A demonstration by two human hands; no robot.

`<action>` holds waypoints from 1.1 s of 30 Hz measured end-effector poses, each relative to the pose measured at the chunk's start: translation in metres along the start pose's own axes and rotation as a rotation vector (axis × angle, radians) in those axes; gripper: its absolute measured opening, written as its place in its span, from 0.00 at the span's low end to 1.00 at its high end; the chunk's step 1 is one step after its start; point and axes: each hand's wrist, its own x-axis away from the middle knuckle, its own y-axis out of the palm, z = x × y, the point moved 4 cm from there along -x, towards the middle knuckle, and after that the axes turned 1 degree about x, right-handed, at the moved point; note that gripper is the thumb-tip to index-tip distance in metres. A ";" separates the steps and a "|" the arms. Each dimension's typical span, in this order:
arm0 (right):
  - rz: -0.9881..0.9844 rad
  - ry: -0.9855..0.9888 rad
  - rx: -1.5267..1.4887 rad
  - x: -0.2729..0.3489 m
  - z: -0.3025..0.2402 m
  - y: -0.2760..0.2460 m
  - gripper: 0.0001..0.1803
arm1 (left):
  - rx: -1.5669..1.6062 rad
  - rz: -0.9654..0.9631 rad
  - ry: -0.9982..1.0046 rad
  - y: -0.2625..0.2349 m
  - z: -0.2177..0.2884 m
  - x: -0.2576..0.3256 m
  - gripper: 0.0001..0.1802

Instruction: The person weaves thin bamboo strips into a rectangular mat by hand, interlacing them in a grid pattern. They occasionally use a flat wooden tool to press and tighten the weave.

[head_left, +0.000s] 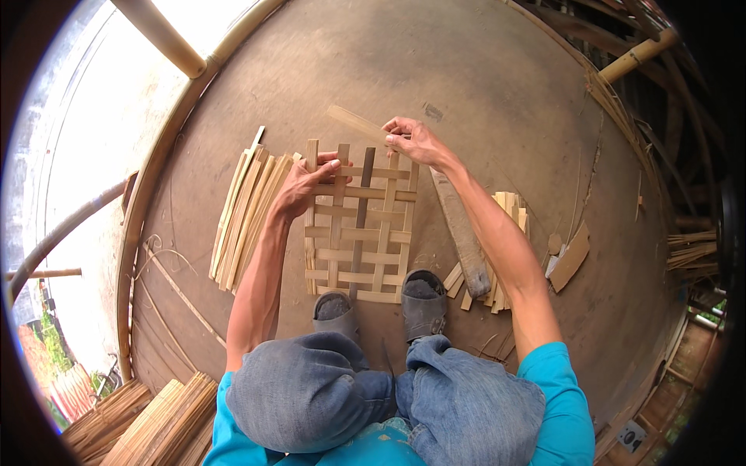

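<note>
A half-open lattice of woven bamboo strips (357, 233) lies flat on the floor just beyond my feet, with one dark strip (363, 202) running lengthwise through its middle. My left hand (305, 183) grips the lattice at its far left corner, thumb on top and fingers partly behind the strips. Over the far right corner, my right hand (416, 143) pinches a loose pale bamboo strip (356, 120) by its right end. That strip slants up to the left, its far end above the lattice's far edge.
Bundled bamboo strips (249, 213) lie left of the lattice; more strips (509, 210) lie right, beside a worn wooden bar (458, 225). A cardboard piece (571, 258) sits farther right. Large bamboo stacks (163, 423) stand at lower left. My sandalled feet (423, 307) border the lattice's near edge.
</note>
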 end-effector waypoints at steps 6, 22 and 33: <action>-0.083 -0.025 -0.075 0.003 -0.004 0.005 0.16 | 0.037 -0.012 -0.005 -0.002 -0.002 0.001 0.30; -0.087 0.015 -0.195 0.005 -0.003 0.005 0.19 | 0.040 -0.021 0.007 -0.004 -0.004 0.001 0.29; -0.001 -0.010 -0.211 0.013 -0.009 0.006 0.27 | 0.081 -0.032 -0.018 -0.003 -0.007 -0.004 0.28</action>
